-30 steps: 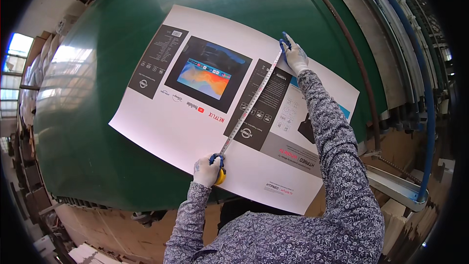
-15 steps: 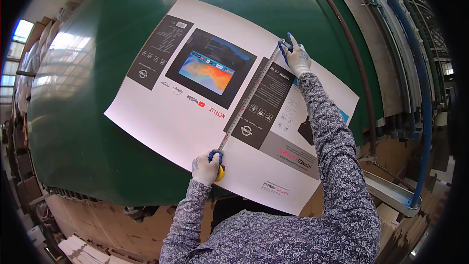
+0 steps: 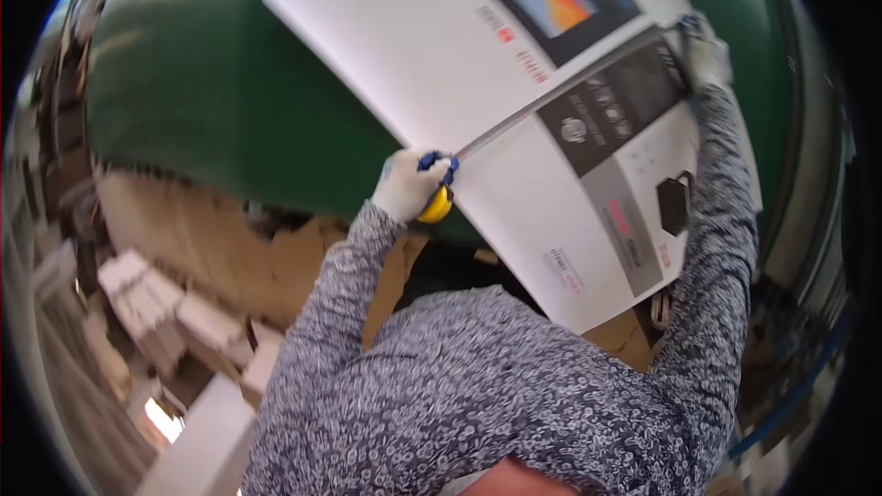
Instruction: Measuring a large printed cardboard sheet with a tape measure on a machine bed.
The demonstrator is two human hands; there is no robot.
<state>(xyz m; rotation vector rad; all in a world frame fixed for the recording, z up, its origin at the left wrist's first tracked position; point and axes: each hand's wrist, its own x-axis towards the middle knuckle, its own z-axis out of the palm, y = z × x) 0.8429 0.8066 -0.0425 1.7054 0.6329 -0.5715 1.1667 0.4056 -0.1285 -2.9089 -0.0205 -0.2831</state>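
A large printed sheet (image 3: 386, 64), white with black panels, a colourful screen picture and grey blocks, lies on a green surface. My left hand (image 3: 409, 184), in a white glove with blue fingertips, is closed around a yellow tape measure (image 3: 436, 206) at the sheet's near edge. From it the thin metal blade (image 3: 501, 130) stretches across the sheet toward the far right. There my right hand (image 3: 707, 53), also gloved, is at the far edge by the blade's end. It is blurred, but its fingers appear closed on that end.
The green table (image 3: 202, 119) spreads under and beyond the sheet. Brown board (image 3: 175, 220) lines the table's near side. Stacked pale boards (image 3: 147, 298) and a white box (image 3: 207, 436) stand at the lower left. A blue pipe (image 3: 790, 395) runs along the lower right.
My view has swung, so the sheet and my right hand now appear farther right and higher. My left hand also appears higher. The tape still spans the sheet between both hands.
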